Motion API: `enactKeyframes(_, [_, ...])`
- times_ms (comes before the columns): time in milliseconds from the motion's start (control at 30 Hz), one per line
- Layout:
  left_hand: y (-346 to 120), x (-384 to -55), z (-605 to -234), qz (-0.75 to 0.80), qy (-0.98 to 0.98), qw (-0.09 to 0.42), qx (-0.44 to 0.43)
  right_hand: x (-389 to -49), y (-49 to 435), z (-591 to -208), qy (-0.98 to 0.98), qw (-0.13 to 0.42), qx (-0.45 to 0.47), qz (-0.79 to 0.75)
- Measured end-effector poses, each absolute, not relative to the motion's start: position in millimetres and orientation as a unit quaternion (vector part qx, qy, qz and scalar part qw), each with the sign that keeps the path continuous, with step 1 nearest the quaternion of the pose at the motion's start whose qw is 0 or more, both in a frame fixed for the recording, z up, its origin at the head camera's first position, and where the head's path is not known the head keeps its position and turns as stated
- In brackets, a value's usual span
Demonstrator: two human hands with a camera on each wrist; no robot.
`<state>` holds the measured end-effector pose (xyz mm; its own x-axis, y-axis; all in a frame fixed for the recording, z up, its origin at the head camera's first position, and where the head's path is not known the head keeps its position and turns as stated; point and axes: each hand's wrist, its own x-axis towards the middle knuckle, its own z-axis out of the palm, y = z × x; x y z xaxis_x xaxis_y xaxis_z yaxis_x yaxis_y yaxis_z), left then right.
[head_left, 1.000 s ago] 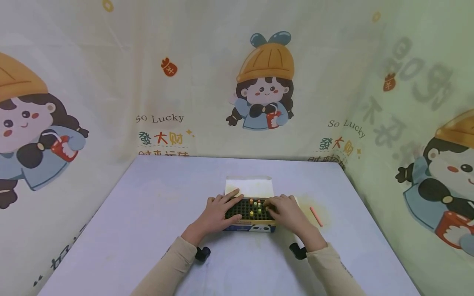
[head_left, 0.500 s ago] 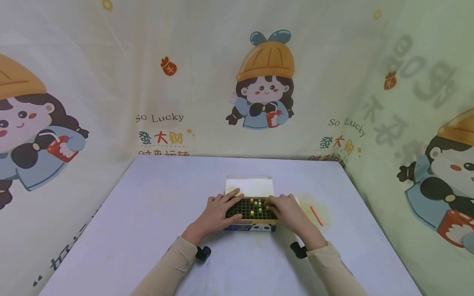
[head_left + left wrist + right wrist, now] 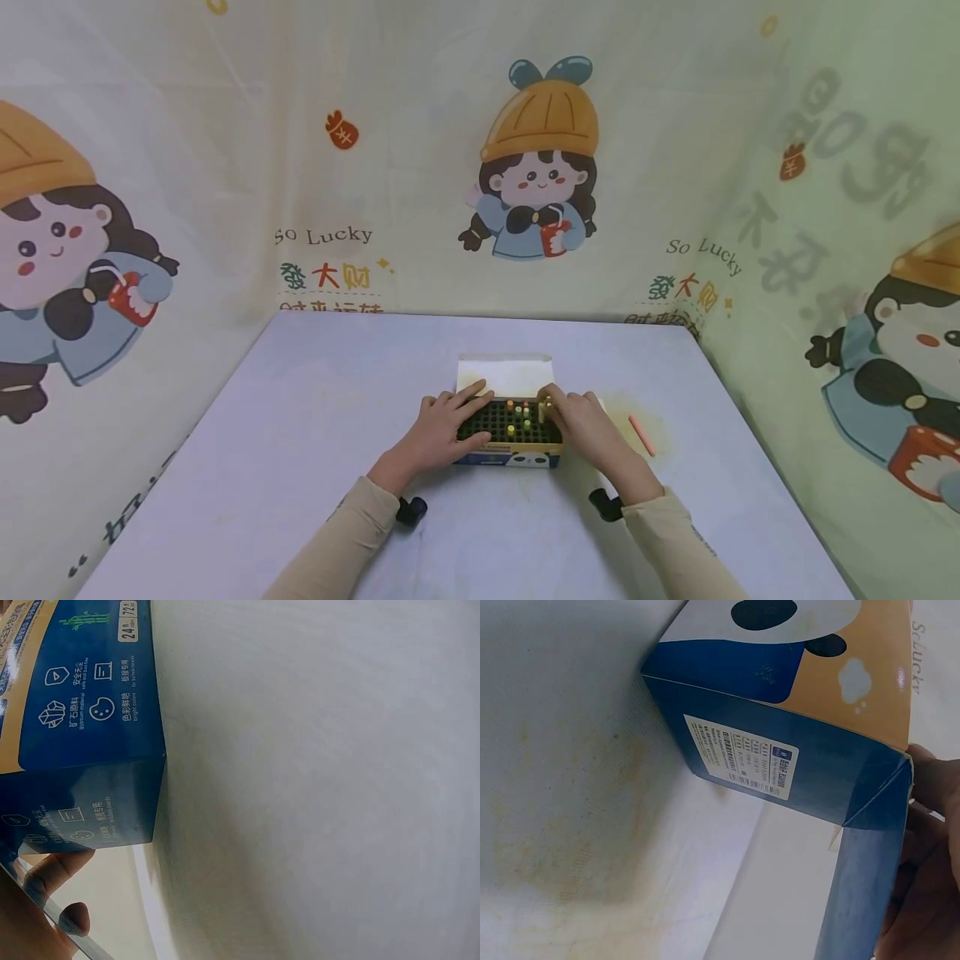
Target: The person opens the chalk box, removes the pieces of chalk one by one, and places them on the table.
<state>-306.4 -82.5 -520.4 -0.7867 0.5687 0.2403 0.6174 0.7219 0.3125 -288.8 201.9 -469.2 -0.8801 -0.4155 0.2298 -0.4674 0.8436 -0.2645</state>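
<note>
A blue and tan chalk box with a panda print stands on the table, lid tipped back. Its black grid of holes holds several chalk sticks, among them a yellow one and a green one. My left hand lies spread over the left end of the box, fingers on the grid. At the right end, my right hand pinches a yellowish chalk stick that rises upright from the grid. The right wrist view shows the box's end and the hand's fingers at its top edge.
An orange-pink chalk stick lies on the table to the right of the box. The white inside of the lid is behind the grid. Printed cloth walls surround the table.
My right hand's fingertips have risen slightly, and the yellowish chalk stick now shows more of its length above the grid. My left hand stays in place.
</note>
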Motion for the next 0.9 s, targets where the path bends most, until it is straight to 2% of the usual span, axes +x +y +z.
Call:
enactKeyframes(567, [-82.1, -306.6, -518.3, -0.2, -0.924, 0.059, -0.32, -292.2, 202.2, -474.3, -0.958, 0.075, 0.196, 0.195])
enactKeyframes(900, [-82.5, -307.8, -520.5, -0.195, -0.927, 0.05, -0.315, -290.9, 198.7, -471.9, -0.944, 0.072, 0.174, 0.271])
